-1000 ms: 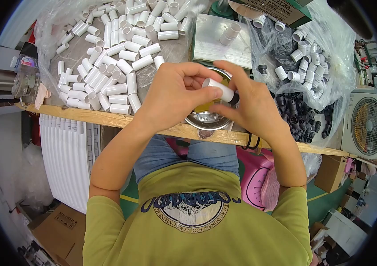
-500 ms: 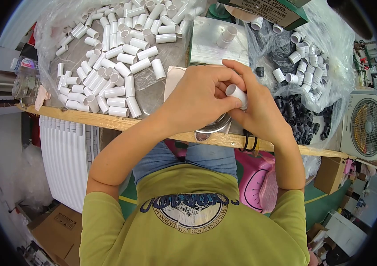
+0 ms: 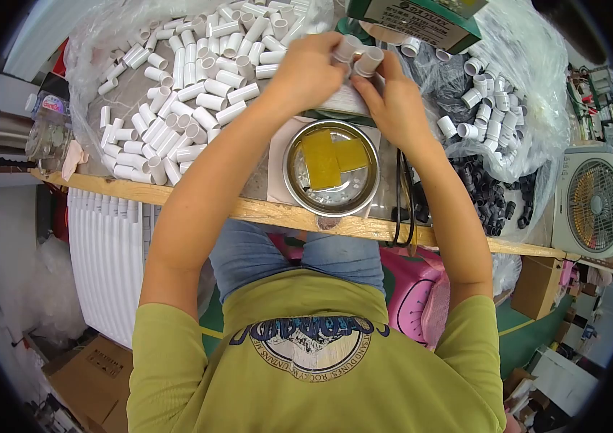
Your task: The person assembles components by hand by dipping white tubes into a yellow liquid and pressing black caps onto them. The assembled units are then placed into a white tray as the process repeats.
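Note:
Both of my hands reach to the metal plate (image 3: pixel 342 101) of the green machine. My left hand (image 3: pixel 311 72) closes its fingers round a white tube (image 3: pixel 347 49). Just right of it, my right hand (image 3: pixel 397 101) pinches a second white tube (image 3: pixel 369 61), which has a paler fitting at its lower end. The two tubes stand side by side, nearly touching. Nearer the table's edge, a round steel bowl (image 3: pixel 291 170) holds yellow blocks (image 3: pixel 321 162) in clear liquid or bits.
White tubes (image 3: pixel 169 123) are heaped at the left on plastic film. At the right lie white fittings (image 3: pixel 494 115) and black fittings (image 3: pixel 483 195). A green box (image 3: pixel 422 25) overhangs the plate. A fan (image 3: pixel 595 202) stands far right, and a black cable (image 3: pixel 402 195) hangs over the wooden edge (image 3: pixel 249 209).
Both hands have moved forward from above the bowl to the metal plate, uncovering the bowl. My left hand has taken hold of the tube that stood on the plate.

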Demonstrator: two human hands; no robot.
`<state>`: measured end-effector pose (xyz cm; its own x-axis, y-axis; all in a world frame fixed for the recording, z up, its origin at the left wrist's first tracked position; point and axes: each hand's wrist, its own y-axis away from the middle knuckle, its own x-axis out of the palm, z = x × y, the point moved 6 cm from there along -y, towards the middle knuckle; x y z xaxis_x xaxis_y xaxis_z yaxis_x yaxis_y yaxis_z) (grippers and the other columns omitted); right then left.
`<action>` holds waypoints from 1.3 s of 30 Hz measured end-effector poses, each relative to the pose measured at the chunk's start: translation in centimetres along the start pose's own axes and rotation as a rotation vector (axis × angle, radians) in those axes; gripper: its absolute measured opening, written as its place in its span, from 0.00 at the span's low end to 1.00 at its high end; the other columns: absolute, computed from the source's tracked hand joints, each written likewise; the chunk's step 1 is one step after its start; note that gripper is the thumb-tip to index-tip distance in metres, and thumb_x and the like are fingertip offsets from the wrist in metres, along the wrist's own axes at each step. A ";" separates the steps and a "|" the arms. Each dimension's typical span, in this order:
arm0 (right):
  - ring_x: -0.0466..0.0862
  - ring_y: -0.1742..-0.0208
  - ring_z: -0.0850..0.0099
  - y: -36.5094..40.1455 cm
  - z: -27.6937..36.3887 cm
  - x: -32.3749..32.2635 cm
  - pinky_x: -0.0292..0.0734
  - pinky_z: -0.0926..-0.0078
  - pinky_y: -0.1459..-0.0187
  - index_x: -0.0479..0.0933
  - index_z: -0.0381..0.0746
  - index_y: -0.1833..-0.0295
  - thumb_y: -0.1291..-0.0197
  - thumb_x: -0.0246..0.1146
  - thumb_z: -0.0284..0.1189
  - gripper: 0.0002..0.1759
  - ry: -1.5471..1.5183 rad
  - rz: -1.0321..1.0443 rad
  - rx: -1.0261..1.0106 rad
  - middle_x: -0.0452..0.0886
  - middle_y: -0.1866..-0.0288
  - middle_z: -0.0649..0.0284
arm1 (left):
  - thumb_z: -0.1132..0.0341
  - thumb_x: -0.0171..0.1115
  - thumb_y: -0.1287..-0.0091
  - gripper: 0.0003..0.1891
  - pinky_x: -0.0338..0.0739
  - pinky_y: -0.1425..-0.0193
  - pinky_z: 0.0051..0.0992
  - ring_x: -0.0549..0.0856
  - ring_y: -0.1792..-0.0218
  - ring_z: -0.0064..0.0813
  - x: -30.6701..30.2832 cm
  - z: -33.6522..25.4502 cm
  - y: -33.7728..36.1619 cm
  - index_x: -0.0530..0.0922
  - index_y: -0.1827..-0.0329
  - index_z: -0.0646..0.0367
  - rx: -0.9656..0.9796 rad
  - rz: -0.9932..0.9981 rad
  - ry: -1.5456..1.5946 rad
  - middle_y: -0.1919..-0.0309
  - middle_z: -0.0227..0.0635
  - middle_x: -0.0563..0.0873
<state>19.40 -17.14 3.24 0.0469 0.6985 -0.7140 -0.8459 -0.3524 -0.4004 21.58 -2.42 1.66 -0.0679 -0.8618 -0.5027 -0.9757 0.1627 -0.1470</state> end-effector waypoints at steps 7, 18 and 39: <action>0.76 0.68 0.72 4.9 4.1 -2.9 0.73 0.76 0.62 0.77 0.35 0.46 0.39 0.65 0.28 0.17 -0.294 0.118 0.053 0.77 0.68 0.62 | 0.66 0.68 0.37 0.17 0.81 0.64 0.19 0.86 0.70 0.20 -1.1 -2.2 9.7 0.81 0.49 0.67 -0.326 0.612 0.806 0.69 0.35 0.86; 0.78 0.73 0.76 9.4 6.4 -2.6 0.71 0.78 0.72 0.77 0.36 0.51 0.42 0.67 0.25 0.14 -0.527 0.227 0.205 0.82 0.66 0.60 | 0.70 0.73 0.43 0.11 0.77 0.65 0.20 0.83 0.69 0.18 -0.1 -6.9 14.2 0.79 0.63 0.65 0.129 0.077 0.011 0.69 0.34 0.85; 0.81 0.64 0.57 4.7 -5.8 -4.8 0.75 0.61 0.59 0.78 0.34 0.57 0.41 0.64 0.27 0.09 0.381 0.220 0.153 0.80 0.69 0.53 | 0.69 0.65 0.40 0.13 0.78 0.66 0.36 0.84 0.70 0.44 -7.6 1.3 10.6 0.73 0.57 0.64 -0.060 -0.359 -0.173 0.70 0.47 0.83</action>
<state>18.28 -25.73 1.50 0.0251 0.3292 -0.9439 -0.9249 -0.3507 -0.1469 11.96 6.43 2.82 0.3107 -0.7641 -0.5654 -0.9417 -0.1665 -0.2924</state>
